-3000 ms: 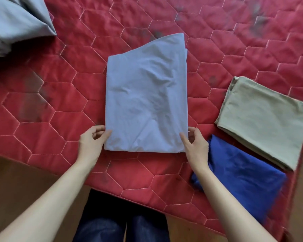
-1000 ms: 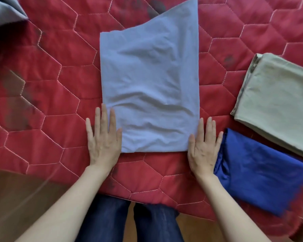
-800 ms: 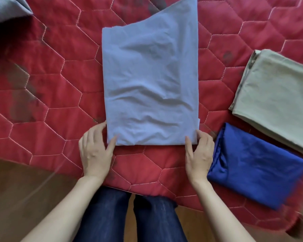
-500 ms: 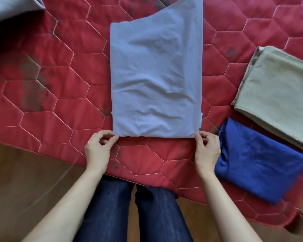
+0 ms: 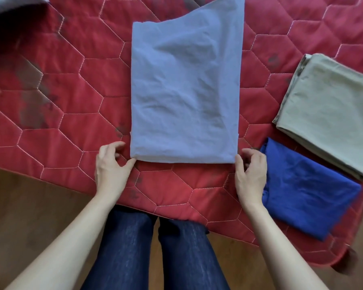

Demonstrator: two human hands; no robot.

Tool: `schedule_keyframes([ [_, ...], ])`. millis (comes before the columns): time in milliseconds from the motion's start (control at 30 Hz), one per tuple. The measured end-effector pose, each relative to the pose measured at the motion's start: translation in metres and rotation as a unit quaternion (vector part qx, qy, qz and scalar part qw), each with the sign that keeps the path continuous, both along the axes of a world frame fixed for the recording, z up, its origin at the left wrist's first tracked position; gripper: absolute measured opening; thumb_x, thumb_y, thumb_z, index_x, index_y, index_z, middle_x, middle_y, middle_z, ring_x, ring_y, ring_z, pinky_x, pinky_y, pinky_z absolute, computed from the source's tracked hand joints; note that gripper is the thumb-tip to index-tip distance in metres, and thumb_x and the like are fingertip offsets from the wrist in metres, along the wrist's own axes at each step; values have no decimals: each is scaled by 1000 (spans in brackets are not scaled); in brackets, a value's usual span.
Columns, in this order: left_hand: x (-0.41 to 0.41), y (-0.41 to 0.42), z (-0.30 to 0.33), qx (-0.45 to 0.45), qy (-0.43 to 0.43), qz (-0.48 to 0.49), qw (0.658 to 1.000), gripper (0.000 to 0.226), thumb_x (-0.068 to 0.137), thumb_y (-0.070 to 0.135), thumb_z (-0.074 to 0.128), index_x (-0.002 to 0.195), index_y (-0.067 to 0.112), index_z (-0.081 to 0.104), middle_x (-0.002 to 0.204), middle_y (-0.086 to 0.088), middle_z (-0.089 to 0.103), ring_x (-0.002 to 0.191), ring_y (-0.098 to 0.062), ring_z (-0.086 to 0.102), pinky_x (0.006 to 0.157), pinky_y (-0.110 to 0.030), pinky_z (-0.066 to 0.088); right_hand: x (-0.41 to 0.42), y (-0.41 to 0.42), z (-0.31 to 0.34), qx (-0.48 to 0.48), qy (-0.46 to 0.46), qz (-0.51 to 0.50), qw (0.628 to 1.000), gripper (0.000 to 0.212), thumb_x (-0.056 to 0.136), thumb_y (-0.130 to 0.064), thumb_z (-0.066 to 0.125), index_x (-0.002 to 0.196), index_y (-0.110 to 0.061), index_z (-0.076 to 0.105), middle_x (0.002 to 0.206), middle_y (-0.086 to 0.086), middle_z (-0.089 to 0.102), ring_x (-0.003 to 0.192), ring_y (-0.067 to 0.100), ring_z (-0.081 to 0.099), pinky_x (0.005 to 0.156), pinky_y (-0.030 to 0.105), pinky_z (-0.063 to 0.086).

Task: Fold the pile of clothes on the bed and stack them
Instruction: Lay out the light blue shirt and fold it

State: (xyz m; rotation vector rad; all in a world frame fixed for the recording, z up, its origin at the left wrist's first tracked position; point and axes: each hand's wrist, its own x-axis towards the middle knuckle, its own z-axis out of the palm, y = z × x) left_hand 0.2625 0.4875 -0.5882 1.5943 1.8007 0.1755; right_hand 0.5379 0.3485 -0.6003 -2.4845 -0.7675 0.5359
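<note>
**A:** Where's the cloth [image 5: 184,95] now?

**B:** Flat on the red quilt [image 5: 71,84], lengthwise away from me, its near edge close to the bed's front edge. It's a long folded panel; the far end is uneven, higher on the right side. To the right of the cloth lie a blue piece [image 5: 308,189] and, beyond that one, a beige piece [image 5: 331,109], both already folded. Far off to the cloth's upper left there's a grey heap [image 5: 11,5], probably what remains of the pile.

**A:** And your hands?

**B:** My left hand [image 5: 111,166] is at the near left corner, thumb touching the edge, fingers loosely curled above it, nothing pinched yet. My right hand [image 5: 250,172] mirrors it at the near right corner, thumb against the edge, fingers half open. Neither grip has closed on the fabric.

**A:** So what's the step?

**B:** I judge it's taking both near corners to bring the near edge over to the far end. To do it well, I'd slide my thumbs under all the layers, pinch evenly, lift both corners together, and line the side edges up before laying it down. Then smooth the crease. The crooked far end may need squaring, or the fold will come out skewed.
</note>
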Motion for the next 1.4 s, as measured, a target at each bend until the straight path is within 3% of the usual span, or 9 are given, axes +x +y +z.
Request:
schedule_keyframes([
  [133,22,1,11,193,62,-160,966,51,88,10,54,138,5,45,145,-12,42,138,-29,33,115,-43,23,-24,33,-2,44,-138,161,976,42,96,-17,46,134,1,51,141,21,47,134,32,38,115,39,28],
  [300,73,18,-30,196,120,-334,914,55,93,21,42,147,14,32,156,-14,27,145,-29,21,116,-52,11,-74,102,-26,37,-151,292,944,49,96,-19,44,145,-11,39,152,18,36,144,30,26,116,50,19],
  [467,64,54,-65,149,171,-291,930,57,98,36,29,153,22,20,161,-10,11,148,-28,10,117,-53,7,-17,106,-65,-74,-233,244,939,50,99,-38,36,147,-22,41,153,10,37,143,27,33,115,55,20],
  [633,64,61,-59,127,178,-274,937,58,99,35,21,154,15,17,162,-11,5,149,-27,4,118,-53,5,20,82,-63,-123,-193,94,969,55,100,-32,29,152,-15,29,159,13,23,147,28,20,117,54,20],
  [800,99,86,-45,202,154,-294,922,57,100,34,27,154,16,18,161,-14,10,149,-29,6,117,-52,0,22,120,-49,-43,-209,164,963,55,100,-32,36,151,-12,25,157,20,24,147,31,19,117,54,15],
  [1033,165,169,-66,211,146,-369,893,55,99,38,28,152,24,26,161,-8,16,148,-25,13,115,-58,2,19,244,-56,2,-269,300,915,48,99,-34,39,145,-23,44,153,14,36,143,30,32,113,62,18],
  [1133,163,208,-74,181,170,-331,911,55,98,39,23,152,26,24,162,-6,12,149,-25,9,115,-59,0,62,269,-66,-56,-275,239,930,53,98,-43,34,147,-26,40,155,8,35,143,26,32,112,62,19],
  [1233,156,235,-73,172,164,-332,913,56,99,40,19,153,30,17,163,-4,5,149,-23,3,115,-60,-2,92,272,-66,-107,-206,157,960,56,99,-46,25,154,-33,17,162,2,15,150,23,11,117,57,7],
  [1400,146,236,-67,180,144,-314,921,55,101,40,19,154,25,16,162,-7,5,149,-26,1,115,-58,-5,97,267,-53,-55,-154,159,974,58,101,-45,19,155,-24,12,162,7,12,150,22,6,119,49,1],
])
